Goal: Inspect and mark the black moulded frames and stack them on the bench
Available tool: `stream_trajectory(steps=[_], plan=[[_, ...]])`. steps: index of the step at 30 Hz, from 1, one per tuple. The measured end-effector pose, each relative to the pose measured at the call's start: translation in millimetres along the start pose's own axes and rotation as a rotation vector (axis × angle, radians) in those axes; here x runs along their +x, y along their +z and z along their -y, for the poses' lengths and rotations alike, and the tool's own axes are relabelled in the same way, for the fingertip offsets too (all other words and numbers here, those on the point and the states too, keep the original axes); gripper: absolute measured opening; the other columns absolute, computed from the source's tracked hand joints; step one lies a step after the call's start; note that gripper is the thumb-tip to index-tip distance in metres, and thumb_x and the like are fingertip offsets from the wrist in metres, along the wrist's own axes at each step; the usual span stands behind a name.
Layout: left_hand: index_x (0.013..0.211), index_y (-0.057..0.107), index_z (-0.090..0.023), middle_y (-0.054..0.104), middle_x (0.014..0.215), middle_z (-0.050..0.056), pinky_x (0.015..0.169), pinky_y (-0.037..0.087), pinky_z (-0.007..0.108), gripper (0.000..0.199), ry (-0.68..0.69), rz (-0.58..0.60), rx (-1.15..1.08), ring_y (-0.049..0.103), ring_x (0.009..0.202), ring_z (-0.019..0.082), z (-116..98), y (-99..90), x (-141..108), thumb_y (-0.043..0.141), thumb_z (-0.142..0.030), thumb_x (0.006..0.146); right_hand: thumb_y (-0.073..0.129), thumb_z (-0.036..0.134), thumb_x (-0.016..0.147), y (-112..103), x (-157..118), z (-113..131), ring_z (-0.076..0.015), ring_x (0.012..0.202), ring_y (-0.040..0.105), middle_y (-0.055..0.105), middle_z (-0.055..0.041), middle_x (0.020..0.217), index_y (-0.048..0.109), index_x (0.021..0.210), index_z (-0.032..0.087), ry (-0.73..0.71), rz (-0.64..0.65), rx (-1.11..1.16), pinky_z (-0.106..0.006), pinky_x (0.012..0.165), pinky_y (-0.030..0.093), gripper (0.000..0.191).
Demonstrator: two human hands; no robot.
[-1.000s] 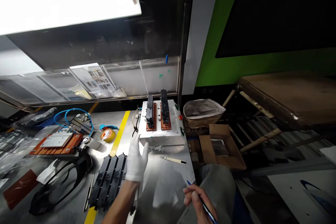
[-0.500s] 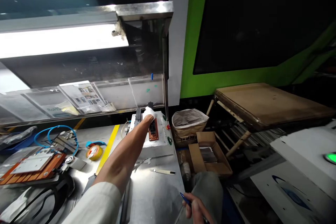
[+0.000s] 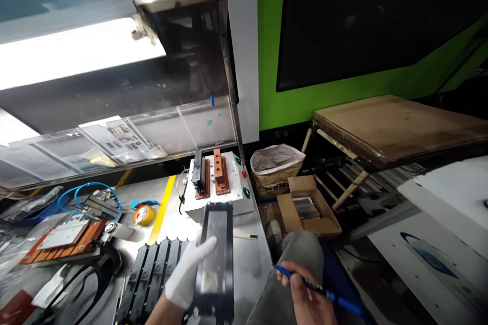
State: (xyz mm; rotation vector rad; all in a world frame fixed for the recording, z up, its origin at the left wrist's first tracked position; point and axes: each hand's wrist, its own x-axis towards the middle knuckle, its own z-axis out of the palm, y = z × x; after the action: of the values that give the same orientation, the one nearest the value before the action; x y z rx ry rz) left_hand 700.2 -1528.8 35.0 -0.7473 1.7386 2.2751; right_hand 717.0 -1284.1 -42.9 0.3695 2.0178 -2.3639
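Observation:
My left hand, in a white glove, grips a long black frame with a clear, shiny window, held over the front of the metal table. My right hand is bare and holds a blue marker beside the table's right edge. Several black strip-like parts lie in a row left of my gloved hand. Beyond the frame, a white fixture box carries two brown blocks; a black part sits on the left one, while the right brown block is bare.
Yellow tape, blue tubing and an orange fixture are at the left. A knife lies partly behind the frame. Right of the table stand a paper sack, an open carton and a cardboard-topped rack.
My left hand has come back from the fixture's right block towards me, now with the black frame. The right block is uncovered. The marker in my right hand shows more fully.

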Motion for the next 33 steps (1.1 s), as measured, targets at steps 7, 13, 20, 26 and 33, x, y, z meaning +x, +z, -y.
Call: stream_trajectory(steps=[7, 13, 20, 26, 33], plan=[[0.136, 0.057, -0.019, 0.071, 0.125, 0.014, 0.108, 0.048, 0.047, 0.060, -0.180, 0.288, -0.037, 0.068, 0.115, 0.031, 70.8, -9.7, -44.5, 0.077, -0.035, 0.082, 0.065, 0.061, 0.087, 3.5, 9.5, 10.2, -0.0217, 0.080, 0.068, 0.070, -0.0066, 0.079, 0.072, 0.092, 0.020, 0.044, 0.172, -0.048, -0.029, 0.076, 0.056, 0.042], [0.138, 0.056, -0.021, 0.066, 0.137, 0.013, 0.110, 0.047, 0.046, 0.072, -0.172, 0.320, 0.138, 0.060, 0.128, 0.035, 65.7, -9.6, -42.0, 0.082, -0.043, 0.075, 0.064, 0.059, 0.089, 13.4, 12.3, 15.5, -0.0190, 0.076, 0.065, 0.063, -0.0019, 0.069, 0.066, 0.077, 0.023, 0.029, 0.140, -0.097, -0.025, 0.069, 0.053, 0.038], [0.141, 0.051, -0.022, 0.066, 0.137, 0.013, 0.103, 0.052, 0.044, 0.074, -0.191, 0.400, 0.161, 0.063, 0.122, 0.034, 61.8, -10.8, -44.2, 0.080, -0.044, 0.077, 0.062, 0.056, 0.090, 9.0, 16.1, 7.7, -0.0208, 0.082, 0.069, 0.072, -0.0059, 0.081, 0.065, 0.078, 0.021, -0.036, 0.158, -0.173, -0.026, 0.070, 0.055, 0.037], [0.141, 0.052, -0.020, 0.066, 0.136, 0.012, 0.105, 0.051, 0.045, 0.074, -0.164, 0.422, 0.219, 0.064, 0.121, 0.034, 57.1, -8.1, -45.4, 0.080, -0.045, 0.077, 0.061, 0.051, 0.094, 12.1, 12.8, 15.3, -0.0239, 0.104, 0.068, 0.071, -0.0116, 0.111, 0.069, 0.081, 0.019, -0.103, 0.141, -0.128, -0.028, 0.076, 0.058, 0.035], [0.136, 0.057, -0.025, 0.064, 0.141, 0.003, 0.116, 0.043, 0.037, 0.062, -0.044, 0.494, 0.317, 0.058, 0.130, 0.028, 56.4, 0.4, -44.3, 0.079, -0.034, 0.079, 0.060, 0.044, 0.097, 24.9, 11.7, 18.5, -0.0229, 0.116, 0.062, 0.070, -0.0086, 0.105, 0.071, 0.086, 0.021, -0.199, 0.281, -0.130, -0.029, 0.088, 0.055, 0.027]])
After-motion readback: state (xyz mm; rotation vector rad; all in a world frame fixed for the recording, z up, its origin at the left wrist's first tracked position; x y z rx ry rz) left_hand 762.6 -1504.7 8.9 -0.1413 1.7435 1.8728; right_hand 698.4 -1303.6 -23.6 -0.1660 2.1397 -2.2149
